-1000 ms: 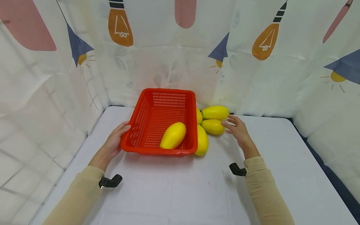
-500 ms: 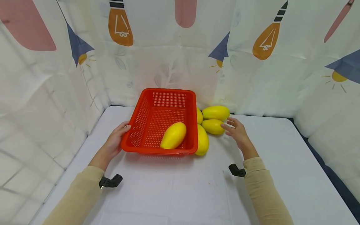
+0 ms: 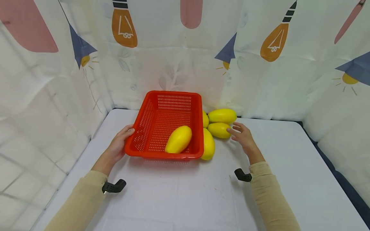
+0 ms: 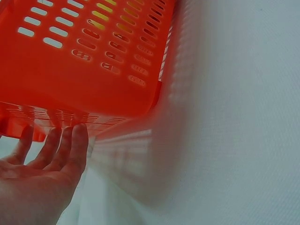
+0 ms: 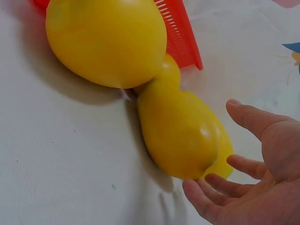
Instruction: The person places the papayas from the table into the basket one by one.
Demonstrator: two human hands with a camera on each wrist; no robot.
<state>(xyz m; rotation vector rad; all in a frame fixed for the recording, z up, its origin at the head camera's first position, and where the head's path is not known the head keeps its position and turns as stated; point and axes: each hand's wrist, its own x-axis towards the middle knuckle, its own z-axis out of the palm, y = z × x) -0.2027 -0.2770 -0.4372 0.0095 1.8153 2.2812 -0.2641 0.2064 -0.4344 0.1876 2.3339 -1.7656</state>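
A red perforated plastic basket [image 3: 157, 128] stands left of the table's middle with one yellow mango [image 3: 178, 139] inside. My left hand [image 3: 118, 146] holds its left side, thumb at the rim; in the left wrist view, the fingers [image 4: 58, 147] lie against the basket's outer wall. Several more mangoes lie just right of the basket, among them a back mango [image 3: 222, 115], a middle one [image 3: 218, 130] and a front one [image 3: 208, 145]. Right at the end of the middle mango is my right hand [image 3: 243, 140], its fingers loosely spread and gripping nothing.
A white cloth covers the table [image 3: 179, 195]. Close behind the basket hangs a patterned white curtain [image 3: 185, 64], which continues along the left and right sides. Black wrist cameras [image 3: 114, 186] stick out inward from both sleeves.
My right hand has drifted slightly down and left beside the middle mango. The left hand, basket and mangoes stay practically where they were.
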